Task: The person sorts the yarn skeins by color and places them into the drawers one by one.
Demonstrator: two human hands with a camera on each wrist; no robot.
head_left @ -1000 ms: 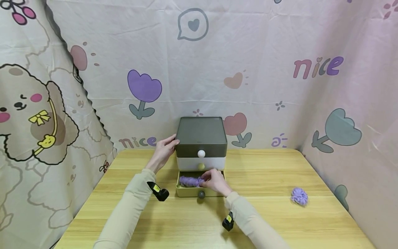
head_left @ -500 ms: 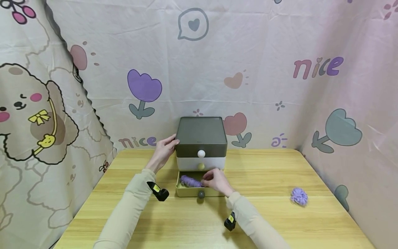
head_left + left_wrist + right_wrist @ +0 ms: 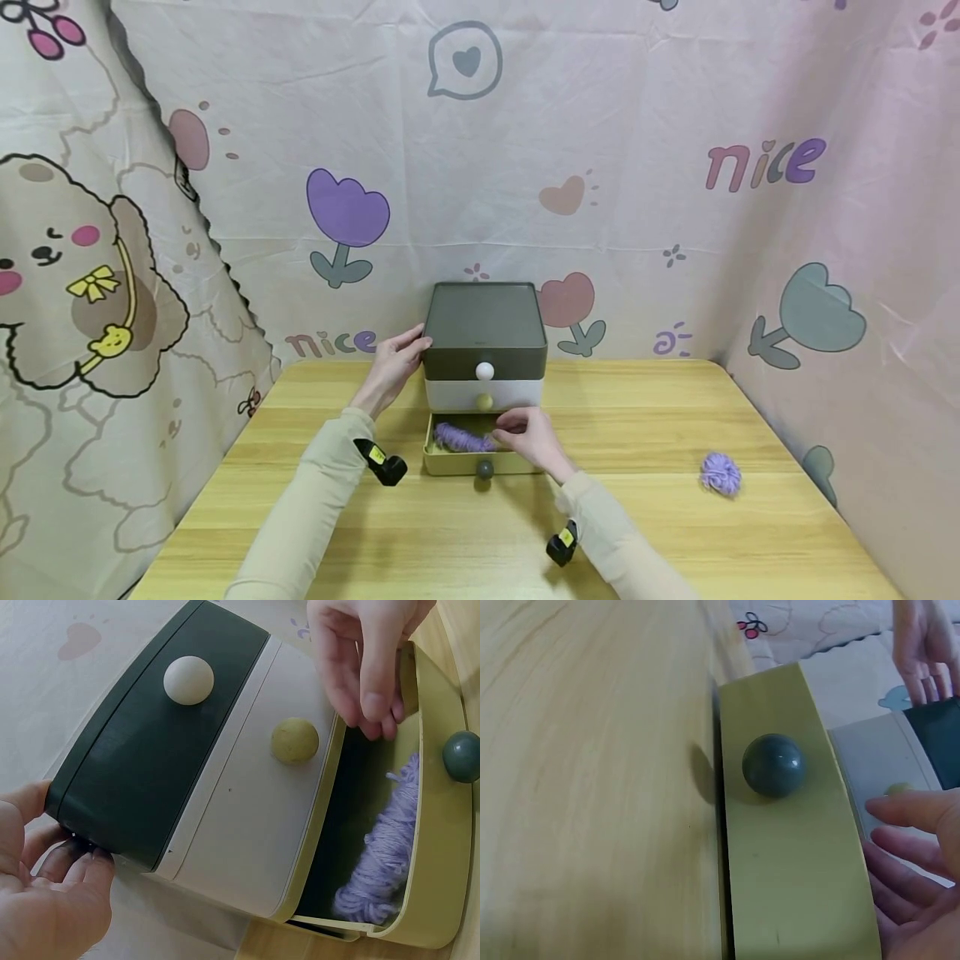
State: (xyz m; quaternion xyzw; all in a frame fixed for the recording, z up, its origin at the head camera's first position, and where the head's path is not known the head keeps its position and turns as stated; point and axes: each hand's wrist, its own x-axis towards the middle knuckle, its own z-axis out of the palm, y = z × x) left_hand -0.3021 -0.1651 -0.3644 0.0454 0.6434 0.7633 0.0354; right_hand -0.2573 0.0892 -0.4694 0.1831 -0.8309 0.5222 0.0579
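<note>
A purple yarn skein (image 3: 382, 851) lies lengthwise in the pulled-out green bottom drawer (image 3: 450, 463), which has a dark round knob (image 3: 773, 766). My right hand (image 3: 528, 435) hovers over the drawer's right part, fingers loosely bent and apart from the yarn, with nothing between them. In the right wrist view its fingers (image 3: 911, 814) spread beside the drawer front. My left hand (image 3: 392, 367) rests its fingertips against the upper left side of the drawer cabinet (image 3: 487, 312), at the dark top drawer (image 3: 161, 742). Some left fingertips are hidden behind the cabinet's side.
The white middle drawer (image 3: 255, 780) is closed, as is the dark top one. A second purple yarn bundle (image 3: 722, 474) lies on the wooden table (image 3: 637, 533) to the right. A printed cloth (image 3: 480, 167) hangs behind the cabinet.
The right hand has let go of the yarn skein and drawn back slightly to the right. The skein now lies a little slanted in the drawer. The left hand has stayed at the cabinet.
</note>
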